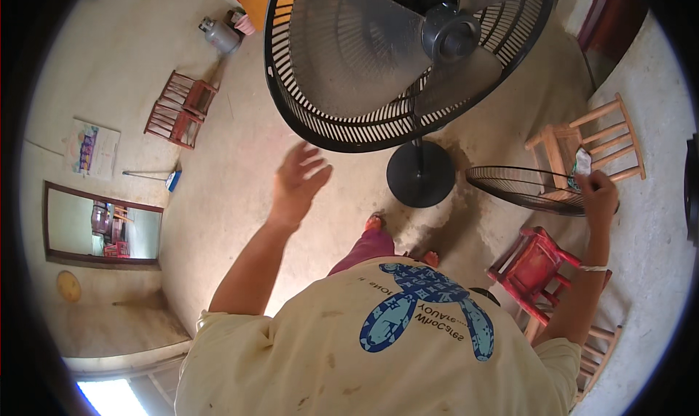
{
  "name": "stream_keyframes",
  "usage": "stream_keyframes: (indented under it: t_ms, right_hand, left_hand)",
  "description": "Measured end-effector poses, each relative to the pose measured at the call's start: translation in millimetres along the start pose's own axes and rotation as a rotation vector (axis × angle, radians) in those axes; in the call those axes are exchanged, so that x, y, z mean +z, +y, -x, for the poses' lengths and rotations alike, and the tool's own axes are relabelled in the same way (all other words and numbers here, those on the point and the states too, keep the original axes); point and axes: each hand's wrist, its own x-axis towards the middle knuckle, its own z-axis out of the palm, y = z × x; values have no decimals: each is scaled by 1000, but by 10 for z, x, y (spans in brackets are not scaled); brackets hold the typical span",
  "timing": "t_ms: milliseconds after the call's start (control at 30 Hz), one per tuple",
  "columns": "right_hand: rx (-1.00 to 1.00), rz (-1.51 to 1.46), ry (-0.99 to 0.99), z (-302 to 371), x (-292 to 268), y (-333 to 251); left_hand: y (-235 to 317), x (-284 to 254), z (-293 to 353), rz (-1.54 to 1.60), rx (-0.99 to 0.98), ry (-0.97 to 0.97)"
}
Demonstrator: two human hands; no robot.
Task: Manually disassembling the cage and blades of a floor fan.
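A large black pedestal fan (451, 34) stands before me with its front uncovered, so its dusty grey blades show inside the rear cage. Its round base (420, 174) rests on the floor. My left hand (297, 185) is raised just below the fan's lower left rim, fingers apart and holding nothing. Out to the right, my right hand (598, 192) is closed on the edge of a detached black fan grille (520, 187), which tilts nearly edge-on. A small white and green item (582, 163) shows just beyond that hand; I cannot tell whether it is held.
A wooden chair (575, 143) and a red chair (535, 263) stand on the right. Another wooden chair (601, 350) is beside my right arm. At the left wall are a red-brown chair (182, 109), a dustpan (172, 180), a mirror (102, 225) and a grey gas cylinder (220, 36).
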Motion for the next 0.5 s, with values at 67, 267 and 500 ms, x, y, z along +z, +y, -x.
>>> stream_keyframes:
  t_ms: [67, 267, 500]
  right_hand:
    - [-145, -44, -93, 224, 153, -44]
    - [-225, 61, -138, 724, 392, 396]
    - [-355, -15, -156, 1066, 251, 244]
  left_hand:
    - [-131, 207, -26, 130, -154, -80]
    - [-406, 563, -268, 135, -292, -97]
    - [-1025, 1047, -84, 295, -936, -358]
